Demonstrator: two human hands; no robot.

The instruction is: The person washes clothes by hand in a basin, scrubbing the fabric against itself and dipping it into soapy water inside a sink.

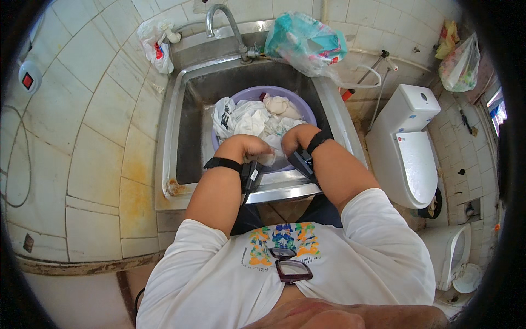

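Observation:
A purple plastic basin [302, 103] stands in the stainless steel sink, heaped with wet white laundry [250, 117]. One white garment [224, 117] at its left bears dark lettering. Over the near side of the basin, my left hand [259, 147] curls around a bunched white cloth [267, 158]. My right hand [291, 140] bends down into the laundry just to the right. Its fingertips are hidden, so its grip cannot be made out. Both wrists wear black straps with small black devices.
The steel sink [181, 123] has a rusty near-left corner. A curved faucet [224, 14] rises behind the basin. Plastic bags hang near a pipe [158, 45] and lie on the back-right rim [306, 41]. A white toilet [415, 164] stands at the right, beside the tiled wall.

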